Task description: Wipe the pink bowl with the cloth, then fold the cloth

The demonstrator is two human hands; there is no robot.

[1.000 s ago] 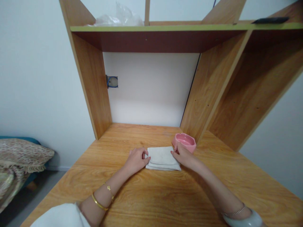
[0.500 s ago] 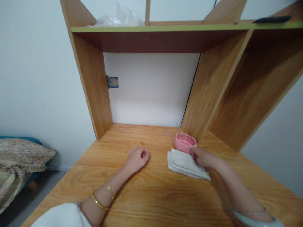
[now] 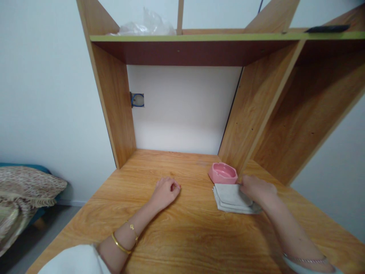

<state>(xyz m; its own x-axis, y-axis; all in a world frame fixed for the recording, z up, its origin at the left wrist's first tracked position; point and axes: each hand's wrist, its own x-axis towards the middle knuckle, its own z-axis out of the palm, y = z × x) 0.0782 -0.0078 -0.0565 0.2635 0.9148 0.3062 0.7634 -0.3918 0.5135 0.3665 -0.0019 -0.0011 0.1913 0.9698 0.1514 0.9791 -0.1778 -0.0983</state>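
A folded white cloth lies on the wooden desk, just in front of a pink ashtray. My right hand has its fingers closed on the cloth's right back corner. To the left, my left hand rests on the desktop with its fingers curled in and the thumb near the fingertips. Nothing shows inside that curl, and the hand is apart from both cloth and ashtray. The underside of my right hand's grip is hidden.
Wooden side panels and a green-edged shelf frame the desk. A clear plastic bag and a dark flat object lie on the shelf. An uncovered socket box sits in the back wall. A blanket covers furniture at left.
The folded cloth has shifted to the right and turned straighter, with my right hand moving right along with it. My left hand stays in place.
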